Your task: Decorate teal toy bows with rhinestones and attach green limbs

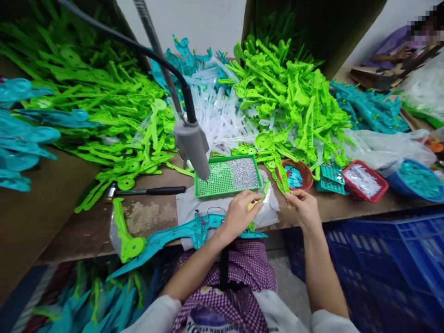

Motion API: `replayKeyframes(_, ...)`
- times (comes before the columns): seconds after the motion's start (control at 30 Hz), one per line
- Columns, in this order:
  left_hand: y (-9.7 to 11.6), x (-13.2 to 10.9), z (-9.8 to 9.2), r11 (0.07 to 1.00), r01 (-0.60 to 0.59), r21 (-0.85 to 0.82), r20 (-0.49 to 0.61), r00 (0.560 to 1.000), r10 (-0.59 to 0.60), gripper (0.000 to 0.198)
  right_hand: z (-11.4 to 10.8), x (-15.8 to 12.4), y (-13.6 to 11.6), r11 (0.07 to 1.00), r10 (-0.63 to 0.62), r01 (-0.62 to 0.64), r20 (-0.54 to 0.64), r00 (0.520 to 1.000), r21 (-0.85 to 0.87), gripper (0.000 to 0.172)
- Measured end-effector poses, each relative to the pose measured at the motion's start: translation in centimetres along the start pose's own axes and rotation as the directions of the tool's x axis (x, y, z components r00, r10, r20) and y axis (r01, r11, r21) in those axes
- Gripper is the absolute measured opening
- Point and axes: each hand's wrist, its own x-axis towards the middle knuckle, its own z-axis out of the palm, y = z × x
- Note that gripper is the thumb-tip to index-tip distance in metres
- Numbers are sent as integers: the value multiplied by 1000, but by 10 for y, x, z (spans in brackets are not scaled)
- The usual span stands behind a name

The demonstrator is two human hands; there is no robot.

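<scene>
My right hand point(305, 207) pinches the lower end of a long bright green plastic part point(280, 169), whose round upper end lies against the pile behind. My left hand point(240, 212) is curled over the workpiece, its fingers closed around a smaller green plastic piece point(266, 188). A long teal plastic part point(169, 236) lies along the table's front edge, partly hidden by my left forearm. Joined to its left end is a green arm-like part point(130, 245) with a clear strip. A grey electric screwdriver point(194, 148) hangs over the green perforated tray point(215, 178) holding small silver screws.
Green parts point(291, 88) are heaped at the back, with clear plastic strips point(222, 120) between piles. A hammer point(163, 190) lies left. Red baskets point(383, 187) and a blue bowl point(391, 175) hold small pieces at right. Blue crates point(364, 259) stand below. Another person point(388, 48) sits far right.
</scene>
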Motion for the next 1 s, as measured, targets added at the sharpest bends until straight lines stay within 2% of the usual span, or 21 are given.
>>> replayKeyframes(0.07,6,-2,2,989,-88,123,-52,994,95,23,-8,-14,-1,999,50,-50,36,998,1,35)
replayKeyframes(0.13,13,-7,2,941,-168,293,-60,979,194,30,-22,-34,-2,989,143,-136,135,980,-56,34)
replayKeyframes(0.17,15,-11,1,906,-206,369,-33,971,235,34,-32,-46,-2,977,206,-189,203,957,-97,35)
replayKeyframes(0.23,19,-19,-3,843,-294,450,89,954,286,40,-51,-69,-1,944,325,-285,347,880,-164,38)
replayKeyframes(0.27,20,-24,-5,824,-330,461,160,944,289,42,-59,-79,0,936,352,-307,392,850,-175,39)
replayKeyframes(0.3,21,-27,-7,811,-351,467,223,935,276,43,-65,-87,1,936,350,-304,405,845,-175,39)
replayKeyframes(0.33,20,-30,-9,804,-351,479,266,931,248,42,-67,-93,1,949,312,-271,375,873,-161,37)
replayKeyframes(0.4,19,-35,-10,796,-306,522,296,940,167,39,-62,-100,1,986,142,-121,191,971,-119,32)
replayKeyframes(0.43,19,-37,-11,795,-275,541,295,947,127,37,-55,-102,0,994,31,-25,60,998,-110,31)
replayKeyframes(0.47,19,-39,-11,801,-248,545,294,951,94,35,-46,-102,-1,992,-75,68,-65,995,-111,31)
replayKeyframes(0.53,23,-43,-12,834,-211,509,312,949,49,32,-27,-100,-4,967,-245,221,-232,941,-123,30)
replayKeyframes(0.6,28,-49,-16,871,-186,455,337,941,25,30,-12,-90,-7,941,-336,308,-296,894,-138,25)
replayKeyframes(0.67,33,-56,-20,892,-172,419,344,939,19,33,-2,-70,-8,946,-325,305,-284,902,-112,24)
replayKeyframes(0.77,33,-59,-21,917,-152,370,329,944,23,42,8,-28,-2,985,-172,170,-183,968,-24,31)
replayKeyframes(0.83,25,-56,-15,942,-103,318,287,958,8,37,14,-4,5,992,-126,123,-136,983,-32,35)
replayKeyframes(0.9,13,-49,-4,964,-20,266,203,978,-36,29,19,9,15,980,-175,162,-118,977,-118,42)
replayKeyframes(1.0,-7,-39,14,979,112,171,98,987,-130,25,22,10,30,873,-390,339,-85,917,-351,48)
